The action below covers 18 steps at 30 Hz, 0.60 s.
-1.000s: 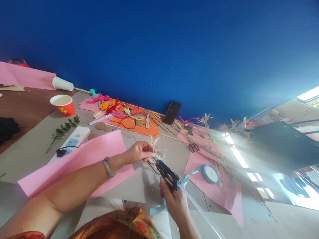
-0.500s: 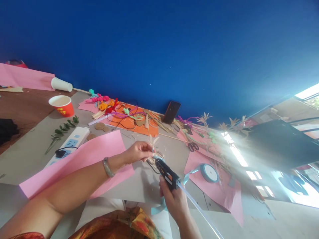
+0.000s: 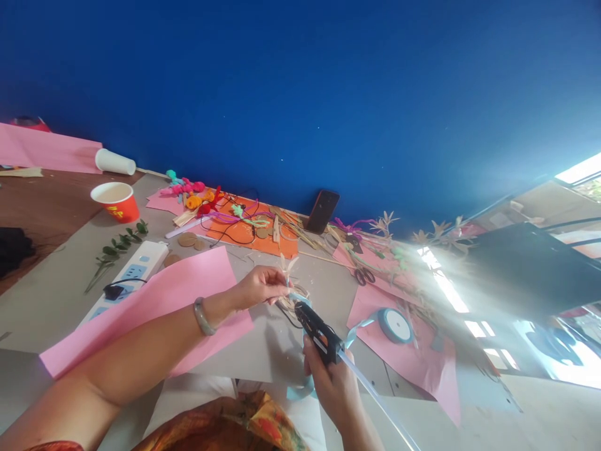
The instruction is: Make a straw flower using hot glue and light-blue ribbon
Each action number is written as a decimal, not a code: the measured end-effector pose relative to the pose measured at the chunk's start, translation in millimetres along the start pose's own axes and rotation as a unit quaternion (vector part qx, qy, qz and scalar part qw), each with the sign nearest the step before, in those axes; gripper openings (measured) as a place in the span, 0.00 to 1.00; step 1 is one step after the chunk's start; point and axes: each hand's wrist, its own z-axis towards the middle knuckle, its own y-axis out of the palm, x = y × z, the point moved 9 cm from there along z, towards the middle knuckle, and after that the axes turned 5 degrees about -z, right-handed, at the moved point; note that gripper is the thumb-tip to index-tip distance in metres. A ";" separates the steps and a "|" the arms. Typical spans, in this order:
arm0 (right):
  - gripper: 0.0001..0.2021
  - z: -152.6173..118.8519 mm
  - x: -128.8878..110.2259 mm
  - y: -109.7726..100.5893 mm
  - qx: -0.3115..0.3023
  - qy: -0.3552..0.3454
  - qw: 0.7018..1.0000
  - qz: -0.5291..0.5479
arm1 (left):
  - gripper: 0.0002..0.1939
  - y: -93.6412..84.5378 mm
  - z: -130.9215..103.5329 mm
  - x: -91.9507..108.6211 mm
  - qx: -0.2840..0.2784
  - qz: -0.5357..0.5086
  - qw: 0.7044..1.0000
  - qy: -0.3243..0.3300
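Observation:
My left hand (image 3: pixel 265 285) pinches the stem of a small pale flower (image 3: pixel 290 268), with light blue ribbon (image 3: pixel 300 299) at its fingertips. In my right hand (image 3: pixel 332 379) is a black hot glue gun (image 3: pixel 320 333), its nozzle pointing up and left at the ribbon near my left fingers. A long clear glue stick (image 3: pixel 375 396) juts from the gun's rear. More ribbon hangs below my right hand, and another stretch runs to the ribbon spool (image 3: pixel 395 326) on the right. Whether the nozzle touches the ribbon I cannot tell.
Pink paper (image 3: pixel 201 282) lies under my left forearm, near a white power strip (image 3: pixel 136 269) and a red paper cup (image 3: pixel 116 202). Scissors (image 3: pixel 365 276) lie beyond the spool. A phone (image 3: pixel 323 212) leans on the blue wall (image 3: pixel 282 94). Craft pieces cover orange paper (image 3: pixel 230 232).
The glue gun and my right hand have shifted slightly right and down, drawing the nozzle a little away from my left fingers. My left hand stays in place.

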 end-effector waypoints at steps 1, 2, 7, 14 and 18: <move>0.19 0.7 -0.6 0.5 -0.003 0.000 1.000 -0.002 | 0.15 0.4 -0.1 0.5 0.000 0.001 1.000 0.000; 0.19 1.2 -0.7 1.1 -0.004 0.000 1.000 -0.003 | 0.16 0.8 -0.2 1.1 -0.001 0.003 1.000 0.000; 0.17 1.3 4.6 7.7 -0.012 0.015 1.000 0.008 | 0.14 1.7 -0.4 2.7 0.003 0.006 1.000 0.000; 0.17 1.2 3.1 8.2 -0.016 0.006 1.000 0.005 | 0.13 0.9 -1.5 4.2 0.017 0.004 1.000 -0.001; 0.17 0.8 2.4 6.1 -0.012 0.008 1.000 0.003 | 0.14 1.0 -1.3 3.9 0.015 -0.002 1.000 -0.001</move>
